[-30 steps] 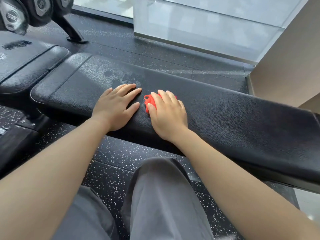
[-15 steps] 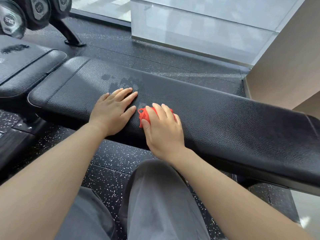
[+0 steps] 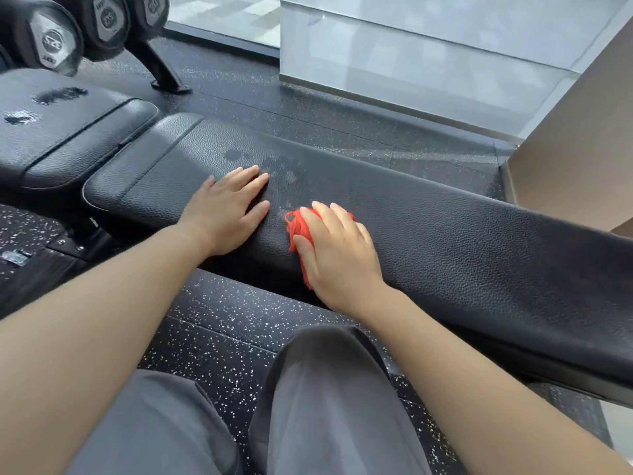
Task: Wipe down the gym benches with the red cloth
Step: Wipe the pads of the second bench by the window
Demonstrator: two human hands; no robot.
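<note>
- The red cloth [image 3: 297,228] is lying bunched under the right hand [image 3: 337,257], near the front edge of the black padded worktop [image 3: 462,248], with its folds showing on the thumb side.
- The right hand is pressing it down with fingers almost straight, not curled round it.
- The left hand [image 3: 227,210] is resting flat and spread on the worktop just beside, holding nothing.
- Damp smudges [image 3: 279,169] are showing just beyond the left fingertips.
- A second pad [image 3: 68,132] is sitting further out past the left hand, with dumbbells [image 3: 51,42] beyond it.

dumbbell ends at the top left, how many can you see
3, in a row: left dumbbell end, middle dumbbell end, right dumbbell end. More may be hidden beyond the frame's edge.
</note>
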